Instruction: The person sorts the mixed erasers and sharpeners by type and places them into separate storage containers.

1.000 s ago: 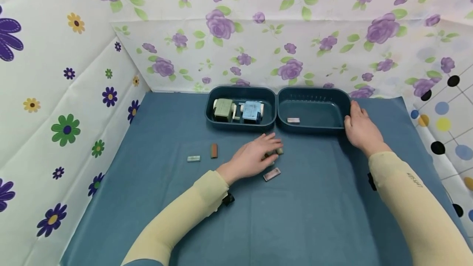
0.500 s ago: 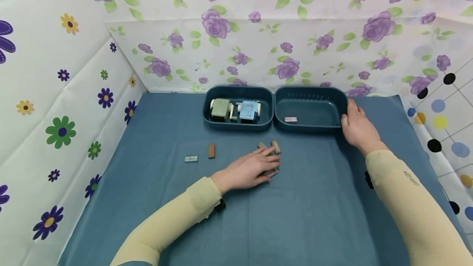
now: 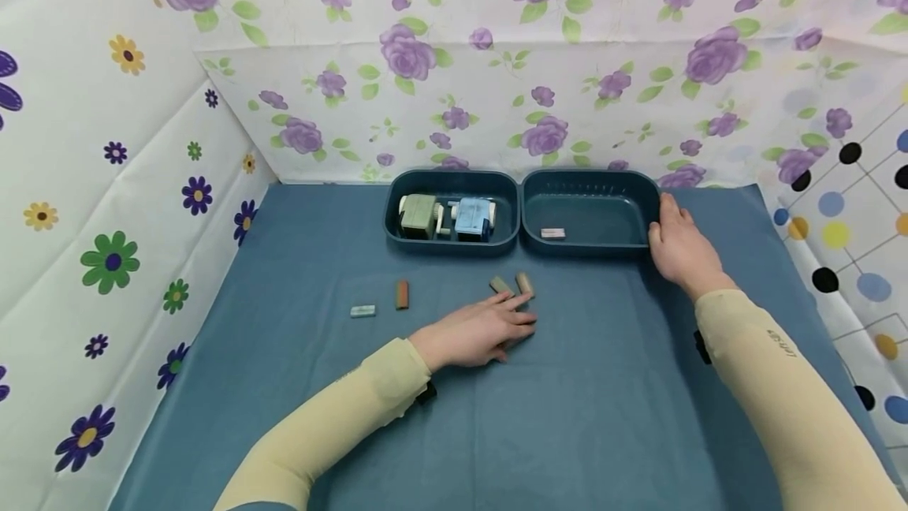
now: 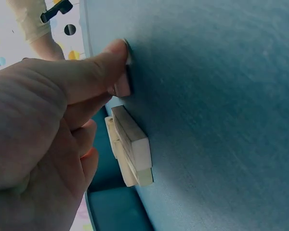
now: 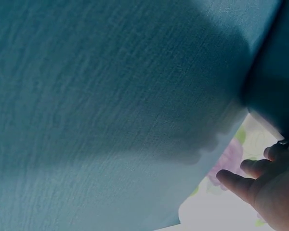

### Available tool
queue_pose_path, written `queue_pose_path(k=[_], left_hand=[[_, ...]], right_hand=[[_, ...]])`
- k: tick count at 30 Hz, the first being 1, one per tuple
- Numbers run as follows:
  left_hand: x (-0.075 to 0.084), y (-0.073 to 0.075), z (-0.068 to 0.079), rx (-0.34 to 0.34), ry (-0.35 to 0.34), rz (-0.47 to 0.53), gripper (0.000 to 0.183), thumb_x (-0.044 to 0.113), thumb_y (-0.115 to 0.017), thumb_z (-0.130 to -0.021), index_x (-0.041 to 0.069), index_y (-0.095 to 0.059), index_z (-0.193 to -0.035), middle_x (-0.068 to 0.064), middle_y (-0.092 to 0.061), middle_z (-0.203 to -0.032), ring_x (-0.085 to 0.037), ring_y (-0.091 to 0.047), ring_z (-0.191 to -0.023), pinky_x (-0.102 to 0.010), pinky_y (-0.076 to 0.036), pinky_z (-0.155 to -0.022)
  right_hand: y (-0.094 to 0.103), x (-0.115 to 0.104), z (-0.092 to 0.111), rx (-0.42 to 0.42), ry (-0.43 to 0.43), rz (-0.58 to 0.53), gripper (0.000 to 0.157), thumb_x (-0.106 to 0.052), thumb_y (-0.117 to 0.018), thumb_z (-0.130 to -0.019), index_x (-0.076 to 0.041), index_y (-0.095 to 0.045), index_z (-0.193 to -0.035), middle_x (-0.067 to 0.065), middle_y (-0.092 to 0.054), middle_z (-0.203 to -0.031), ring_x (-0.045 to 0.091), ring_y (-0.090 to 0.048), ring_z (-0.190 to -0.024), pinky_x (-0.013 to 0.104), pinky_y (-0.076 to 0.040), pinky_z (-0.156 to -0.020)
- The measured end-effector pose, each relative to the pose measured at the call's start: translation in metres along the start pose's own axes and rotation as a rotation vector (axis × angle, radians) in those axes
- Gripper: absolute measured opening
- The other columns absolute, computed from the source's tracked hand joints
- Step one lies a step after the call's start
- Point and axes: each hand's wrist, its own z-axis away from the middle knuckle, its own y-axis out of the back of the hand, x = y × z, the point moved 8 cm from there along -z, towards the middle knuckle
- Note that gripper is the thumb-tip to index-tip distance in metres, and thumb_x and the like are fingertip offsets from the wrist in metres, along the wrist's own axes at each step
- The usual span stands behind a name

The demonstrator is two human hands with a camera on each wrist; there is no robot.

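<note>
My left hand (image 3: 477, 333) is low over the middle of the table, pinching a pinkish eraser (image 4: 122, 85) between thumb and finger; the head view hides this eraser behind the hand. Just beyond the fingers lie a grey-green eraser (image 3: 500, 285) and a tan eraser (image 3: 524, 283). My right hand (image 3: 684, 249) rests against the right end of a dark teal tray (image 3: 592, 248), several of its fingers (image 5: 236, 183) extended in the right wrist view. Inside that tray lies a small pinkish-white eraser (image 3: 552, 233).
A matching tray (image 3: 454, 247) adjoins on the left, holding a green crank pencil sharpener (image 3: 418, 215) and a blue one (image 3: 473, 218). Left of my left hand lie an orange-brown eraser (image 3: 402, 295) and a pale eraser (image 3: 362, 311). A flowered sheet (image 3: 454, 85) stands behind the trays.
My left hand has drawn back from over the grey-green and tan erasers, uncovering them, and has taken hold of the pinkish eraser closer to me. My right hand stays at the tray's end.
</note>
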Motion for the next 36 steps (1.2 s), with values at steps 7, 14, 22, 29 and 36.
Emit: queue_pose_path(k=[7,14,22,29,36], left_hand=[[0.003,0.000,0.001,-0.013,0.007,-0.033,0.067,-0.010,-0.070,-0.097,0.016,-0.056,-0.158,-0.001,-0.045,-0.167,-0.026,-0.016,-0.164,-0.039,-0.009,-0.133],[0.005,0.001,-0.001,-0.014,0.021,-0.070,0.067,-0.012,-0.069,-0.097,0.017,-0.058,-0.156,0.000,-0.048,-0.165,-0.025,-0.019,-0.164,-0.038,-0.009,-0.133],[0.005,0.010,0.000,0.051,0.033,-0.056,0.046,0.002,-0.061,-0.108,0.014,-0.061,-0.153,-0.003,-0.052,-0.163,-0.025,-0.023,-0.162,-0.040,-0.014,-0.132],[0.006,0.011,0.001,0.111,0.005,-0.034,0.039,0.017,-0.062,-0.111,0.012,-0.065,-0.149,-0.005,-0.058,-0.156,-0.026,-0.028,-0.161,-0.041,-0.018,-0.132],[0.006,0.014,0.000,0.169,-0.031,-0.004,0.029,0.011,-0.067,-0.106,0.013,-0.072,-0.134,-0.002,-0.069,-0.143,-0.028,-0.034,-0.158,-0.040,-0.022,-0.131]], right_hand=[[0.001,-0.002,0.001,-0.002,0.010,0.001,0.069,-0.037,-0.014,-0.117,0.000,0.015,-0.168,0.028,0.010,-0.175,0.058,0.000,-0.157,0.075,-0.012,-0.122],[0.000,-0.001,-0.001,0.010,0.010,0.006,0.069,-0.036,-0.015,-0.117,0.000,0.014,-0.168,0.028,0.008,-0.175,0.058,-0.003,-0.157,0.076,-0.014,-0.121],[0.000,-0.001,-0.001,0.004,0.001,0.006,0.069,-0.035,-0.017,-0.117,0.000,0.014,-0.168,0.028,0.009,-0.175,0.059,-0.002,-0.157,0.075,-0.013,-0.122],[-0.002,-0.001,-0.001,0.002,0.001,0.001,0.069,-0.034,-0.018,-0.117,0.000,0.015,-0.168,0.029,0.010,-0.174,0.058,-0.001,-0.157,0.075,-0.012,-0.122],[-0.002,0.000,-0.001,0.004,0.002,-0.003,0.069,-0.035,-0.017,-0.117,0.000,0.015,-0.168,0.029,0.011,-0.174,0.058,0.001,-0.157,0.074,-0.011,-0.123]])
